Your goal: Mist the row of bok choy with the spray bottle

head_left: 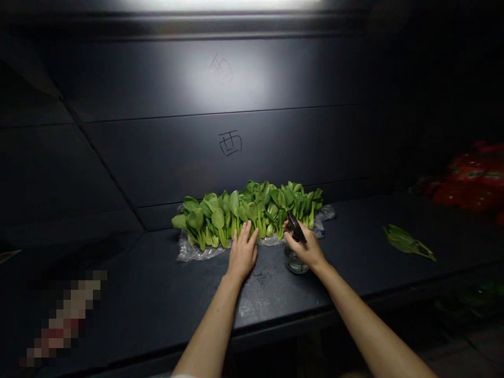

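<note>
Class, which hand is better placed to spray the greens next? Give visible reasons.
Probably the right hand: it already grips the spray bottle at the front of the greens. The left hand holds no bottle; its fingers reach the greens' front edge.

Lit from above | wall [252, 84] glare | dark edges | right perhaps blurred

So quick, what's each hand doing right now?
Left hand: open, fingers extended at the front of the greens, gripping nothing.
Right hand: closed around a spray bottle.
</note>
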`<state>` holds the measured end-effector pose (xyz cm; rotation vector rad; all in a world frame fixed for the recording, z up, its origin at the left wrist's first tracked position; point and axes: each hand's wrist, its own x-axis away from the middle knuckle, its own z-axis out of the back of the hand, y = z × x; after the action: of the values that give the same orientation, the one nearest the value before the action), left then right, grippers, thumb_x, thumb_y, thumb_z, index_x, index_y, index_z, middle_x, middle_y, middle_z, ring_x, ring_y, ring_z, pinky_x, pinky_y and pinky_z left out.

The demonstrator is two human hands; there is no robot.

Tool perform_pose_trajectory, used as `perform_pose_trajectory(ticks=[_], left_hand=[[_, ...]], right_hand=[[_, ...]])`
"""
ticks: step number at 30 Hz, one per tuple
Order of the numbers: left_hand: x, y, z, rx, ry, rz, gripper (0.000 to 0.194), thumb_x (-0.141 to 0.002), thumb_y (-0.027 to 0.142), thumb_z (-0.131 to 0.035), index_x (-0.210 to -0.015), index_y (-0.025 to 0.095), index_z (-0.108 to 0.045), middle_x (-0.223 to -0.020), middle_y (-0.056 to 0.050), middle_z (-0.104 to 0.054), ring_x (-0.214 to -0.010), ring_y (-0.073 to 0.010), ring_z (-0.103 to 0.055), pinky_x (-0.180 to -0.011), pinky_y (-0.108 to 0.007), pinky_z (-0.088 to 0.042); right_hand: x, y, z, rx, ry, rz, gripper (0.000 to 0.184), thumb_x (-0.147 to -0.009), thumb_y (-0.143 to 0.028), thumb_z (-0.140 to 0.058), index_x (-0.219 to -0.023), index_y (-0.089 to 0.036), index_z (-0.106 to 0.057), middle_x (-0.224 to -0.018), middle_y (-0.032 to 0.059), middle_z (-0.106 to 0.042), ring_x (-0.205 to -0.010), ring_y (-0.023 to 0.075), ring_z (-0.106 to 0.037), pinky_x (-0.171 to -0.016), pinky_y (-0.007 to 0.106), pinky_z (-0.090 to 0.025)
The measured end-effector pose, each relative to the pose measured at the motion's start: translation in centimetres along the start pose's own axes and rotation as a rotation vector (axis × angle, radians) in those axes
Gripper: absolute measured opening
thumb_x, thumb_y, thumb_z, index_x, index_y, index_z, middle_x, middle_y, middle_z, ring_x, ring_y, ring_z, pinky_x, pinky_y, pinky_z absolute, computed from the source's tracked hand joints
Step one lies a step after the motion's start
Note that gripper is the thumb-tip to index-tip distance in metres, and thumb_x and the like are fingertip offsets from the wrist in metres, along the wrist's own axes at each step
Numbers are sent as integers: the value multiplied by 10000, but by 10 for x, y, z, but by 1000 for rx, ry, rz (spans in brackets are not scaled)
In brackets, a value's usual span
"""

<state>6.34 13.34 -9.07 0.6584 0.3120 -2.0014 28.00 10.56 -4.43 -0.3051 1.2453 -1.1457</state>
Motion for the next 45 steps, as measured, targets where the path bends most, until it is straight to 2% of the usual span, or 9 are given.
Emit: perform_pose_trajectory(ticks=[3, 9, 13, 24, 31, 38, 45], left_hand=[[1, -1, -1, 2, 17, 6, 563, -878, 85, -480, -1432, 184, -496, -1606, -153, -342, -1497, -289, -295, -1206, -556, -293], [3, -2, -1, 11, 25, 4, 559, -877, 79, -477, -1427, 174, -500, -1601, -157, -350, -1494, -297, -301, -1199, -563, -310], [3, -1, -2, 16, 29, 7, 565, -875, 74, -472, -1430, 178, -495, -1604, -155, -344, -1500, -292, -289, -1201, -568, -303], [2, -2, -4, 14, 29, 14, 554, -877, 66, -470, -1419, 171, -509, -1601, -161, -350, -1501, -294, -287, -1208, -558, -288], [1, -1, -3, -4, 24, 4, 565, -872, 69, -472, -1428, 171, -495, -1604, -157, -345, -1492, -300, -306, -1196, -565, -311], [2, 0, -2, -5, 31, 6, 563, -875, 68, -468, -1428, 170, -495, -1601, -158, -351, -1493, -298, -303, -1201, -561, -304], [2, -1, -2, 11, 27, 10, 581, -867, 59, -460, -1435, 181, -484, -1608, -156, -335, -1501, -293, -281, -1196, -572, -307]], right_hand=[[-3, 3, 0, -24, -6, -4, 272, -804, -343, -584, -1023, -202, -660, -1012, 94, -753, -927, 247, -720, -867, 375, -553], [-5, 13, -4, -67, 84, 14, 358, -827, -386, -589, -1134, -211, -646, -1154, 115, -733, -1061, 278, -693, -939, 419, -530], [-4, 14, -4, -62, 72, 21, 317, -832, -385, -592, -1085, -206, -658, -1079, 105, -746, -964, 269, -715, -885, 404, -548], [-11, 10, -9, -50, 68, 3, 225, -818, -357, -566, -961, -202, -645, -935, 76, -732, -861, 229, -712, -830, 357, -555], [-10, 12, -9, -59, 40, 7, 288, -825, -373, -572, -1051, -209, -641, -1057, 91, -736, -981, 247, -706, -908, 382, -536], [-8, 3, -8, -7, -1, 19, 191, -831, -317, -566, -978, -218, -635, -959, 76, -734, -928, 244, -707, -860, 365, -545], [-7, -1, -16, -25, -25, 41, 243, -837, -335, -577, -1043, -222, -639, -1048, 78, -734, -1011, 248, -695, -920, 374, -528]])
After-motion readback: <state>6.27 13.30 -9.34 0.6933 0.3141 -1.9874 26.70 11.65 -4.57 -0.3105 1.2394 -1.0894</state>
